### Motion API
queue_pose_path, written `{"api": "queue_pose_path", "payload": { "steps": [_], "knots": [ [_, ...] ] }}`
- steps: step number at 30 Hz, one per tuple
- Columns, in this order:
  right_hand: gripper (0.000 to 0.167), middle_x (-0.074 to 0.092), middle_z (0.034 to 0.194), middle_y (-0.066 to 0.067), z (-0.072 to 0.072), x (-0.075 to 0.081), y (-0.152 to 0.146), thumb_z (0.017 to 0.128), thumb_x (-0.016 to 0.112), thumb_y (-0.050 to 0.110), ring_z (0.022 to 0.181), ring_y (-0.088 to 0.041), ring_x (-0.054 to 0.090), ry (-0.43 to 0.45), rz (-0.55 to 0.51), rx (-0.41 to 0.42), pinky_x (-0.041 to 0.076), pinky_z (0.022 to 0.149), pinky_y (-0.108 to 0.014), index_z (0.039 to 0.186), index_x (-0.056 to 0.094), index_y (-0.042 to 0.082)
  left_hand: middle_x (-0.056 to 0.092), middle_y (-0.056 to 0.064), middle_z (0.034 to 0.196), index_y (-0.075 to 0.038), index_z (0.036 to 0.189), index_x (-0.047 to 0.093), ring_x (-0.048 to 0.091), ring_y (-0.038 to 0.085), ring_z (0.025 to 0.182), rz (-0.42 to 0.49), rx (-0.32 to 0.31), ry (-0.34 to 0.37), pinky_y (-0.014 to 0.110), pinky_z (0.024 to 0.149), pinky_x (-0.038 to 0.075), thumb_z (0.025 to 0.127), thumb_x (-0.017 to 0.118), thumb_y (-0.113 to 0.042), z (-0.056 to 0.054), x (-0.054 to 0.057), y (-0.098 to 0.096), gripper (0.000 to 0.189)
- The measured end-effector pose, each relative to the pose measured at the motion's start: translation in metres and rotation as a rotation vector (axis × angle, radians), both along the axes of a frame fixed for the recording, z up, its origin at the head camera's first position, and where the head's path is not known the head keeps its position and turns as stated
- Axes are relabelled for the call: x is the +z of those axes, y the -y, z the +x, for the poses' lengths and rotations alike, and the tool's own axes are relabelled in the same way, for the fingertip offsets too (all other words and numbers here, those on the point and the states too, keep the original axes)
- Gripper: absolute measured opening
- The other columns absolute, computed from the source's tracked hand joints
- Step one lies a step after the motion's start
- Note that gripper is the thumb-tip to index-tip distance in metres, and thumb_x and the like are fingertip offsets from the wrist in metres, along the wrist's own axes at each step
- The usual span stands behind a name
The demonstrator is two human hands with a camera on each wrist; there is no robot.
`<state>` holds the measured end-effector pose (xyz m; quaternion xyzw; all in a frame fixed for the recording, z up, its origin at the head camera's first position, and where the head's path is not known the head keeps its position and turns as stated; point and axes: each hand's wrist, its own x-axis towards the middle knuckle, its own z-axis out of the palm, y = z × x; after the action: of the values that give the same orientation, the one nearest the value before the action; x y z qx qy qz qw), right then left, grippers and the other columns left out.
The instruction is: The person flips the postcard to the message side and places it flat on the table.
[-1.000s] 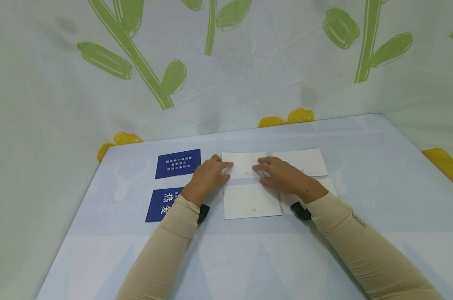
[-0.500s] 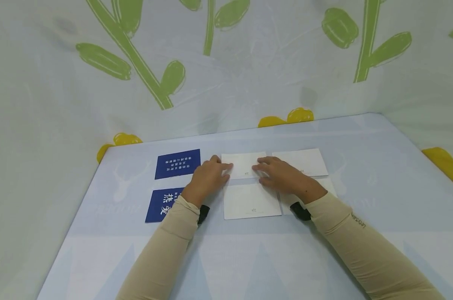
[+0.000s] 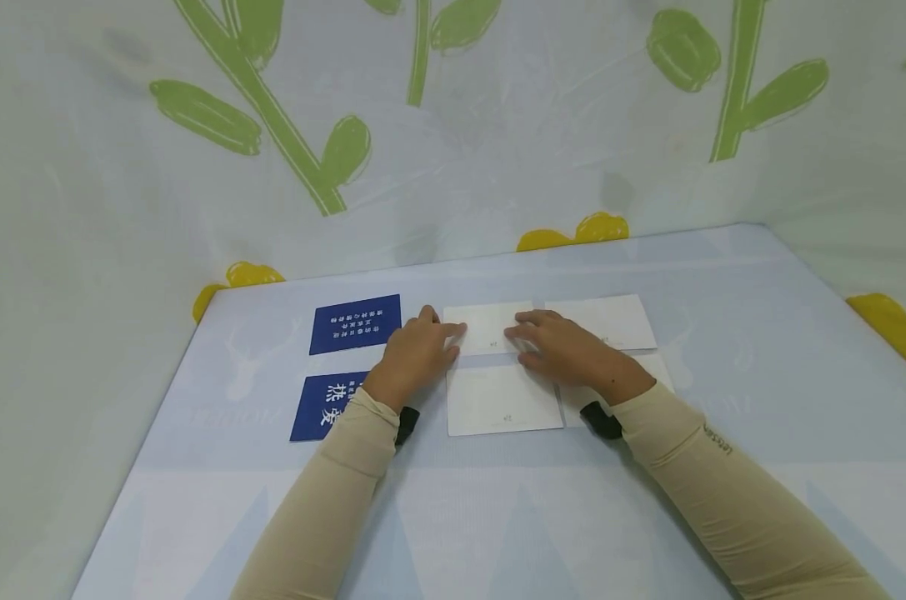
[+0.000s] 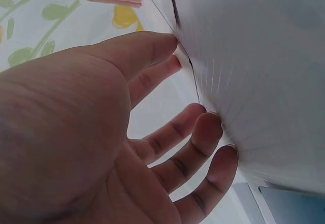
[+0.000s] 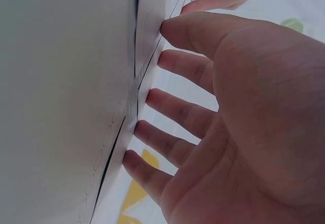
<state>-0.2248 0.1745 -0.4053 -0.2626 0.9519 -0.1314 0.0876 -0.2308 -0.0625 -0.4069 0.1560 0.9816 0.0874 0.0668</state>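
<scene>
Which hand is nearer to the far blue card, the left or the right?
Left. The left hand is beside the right edge of the far blue card; the right hand is farther right, over white cards.

On the head view's dial, the pale backdrop [image 3: 460,167] past the bench [image 3: 573,492] bears leafy green stems [image 3: 263,108] between 10 and 11, at 12 and at 2 o'clock, with yellow shapes [image 3: 604,225] lower at 9, 2 and 3.
</scene>
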Motion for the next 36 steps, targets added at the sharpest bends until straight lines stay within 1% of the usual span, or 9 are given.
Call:
{"api": "queue_pose_path", "payload": {
  "steps": [4,11,16,20,23,25,28,33,36],
  "knots": [
    [0.046,0.044,0.154,-0.018,-0.001,0.0,0.002,0.098,0.063,0.021,0.145,-0.04,0.037,0.009,-0.005,-0.001,0.034,0.117,-0.054,0.142,0.056,0.011,0.057,0.015,0.124,-0.029,0.143,0.056,0.06,0.025,0.096,-0.009,0.002,-0.002,0.039,0.082,0.057,0.099,0.063,-0.032,0.0,0.0,0.001,0.044],
    [0.047,0.043,0.155,-0.018,-0.002,-0.002,0.007,0.099,0.062,0.022,0.146,-0.04,0.036,0.022,0.018,0.024,0.034,0.117,-0.054,0.144,0.054,0.012,0.055,0.014,0.128,-0.027,0.144,0.055,0.059,0.025,0.101,-0.009,0.032,0.062,0.04,0.088,0.056,0.098,0.065,-0.032,0.001,-0.001,0.006,0.048],
    [0.048,0.043,0.155,-0.017,-0.004,-0.004,0.01,0.099,0.063,0.023,0.146,-0.039,0.037,0.013,0.033,0.027,0.034,0.117,-0.053,0.144,0.054,0.012,0.053,0.013,0.136,-0.024,0.145,0.054,0.063,0.026,0.102,0.004,0.014,0.028,0.041,0.092,0.056,0.096,0.067,-0.033,0.007,0.004,0.008,0.051],
    [0.048,0.043,0.155,-0.017,-0.007,-0.007,0.01,0.099,0.063,0.022,0.146,-0.039,0.037,0.011,0.034,0.027,0.034,0.117,-0.053,0.144,0.054,0.011,0.055,0.011,0.138,-0.024,0.141,0.057,0.066,0.028,0.108,0.023,-0.015,-0.072,0.045,0.095,0.056,0.097,0.066,-0.034,0.019,0.013,0.019,0.046],
    [0.047,0.044,0.154,-0.018,-0.01,-0.011,0.008,0.099,0.063,0.021,0.145,-0.04,0.037,-0.002,0.027,0.033,0.034,0.117,-0.053,0.143,0.055,0.01,0.06,0.01,0.134,-0.023,0.138,0.06,0.064,0.028,0.116,0.01,-0.032,-0.146,0.052,0.101,0.052,0.096,0.067,-0.034,0.03,0.018,0.035,0.043],
    [0.046,0.044,0.154,-0.019,-0.011,-0.012,0.006,0.098,0.063,0.02,0.145,-0.04,0.038,-0.011,0.025,0.035,0.034,0.117,-0.053,0.143,0.055,0.009,0.061,0.01,0.132,-0.023,0.136,0.061,0.063,0.028,0.12,-0.005,-0.04,-0.171,0.055,0.102,0.049,0.095,0.068,-0.034,0.038,0.019,0.047,0.043],
    [0.047,0.044,0.153,-0.02,-0.012,-0.013,0.004,0.098,0.063,0.02,0.145,-0.041,0.038,-0.014,0.02,0.037,0.034,0.117,-0.054,0.143,0.055,0.008,0.062,0.01,0.131,-0.023,0.136,0.062,0.061,0.03,0.122,-0.03,-0.036,-0.179,0.06,0.103,0.047,0.095,0.069,-0.034,0.049,0.018,0.066,0.043],
    [0.047,0.043,0.154,-0.021,-0.013,-0.014,0.003,0.099,0.061,0.02,0.145,-0.041,0.036,-0.004,0.021,0.028,0.033,0.118,-0.055,0.144,0.053,0.008,0.064,0.01,0.13,-0.02,0.135,0.062,0.061,0.032,0.122,-0.076,-0.021,-0.164,0.059,0.102,0.047,0.093,0.07,-0.036,0.066,0.012,0.096,0.045],
    [0.047,0.042,0.155,-0.021,-0.012,-0.014,0.002,0.099,0.061,0.02,0.146,-0.041,0.035,0.007,0.018,0.021,0.032,0.118,-0.055,0.144,0.053,0.008,0.064,0.011,0.13,-0.019,0.136,0.062,0.061,0.033,0.122,-0.076,-0.017,-0.141,0.056,0.101,0.048,0.092,0.072,-0.037,0.074,0.006,0.11,0.049]
  ]
}}
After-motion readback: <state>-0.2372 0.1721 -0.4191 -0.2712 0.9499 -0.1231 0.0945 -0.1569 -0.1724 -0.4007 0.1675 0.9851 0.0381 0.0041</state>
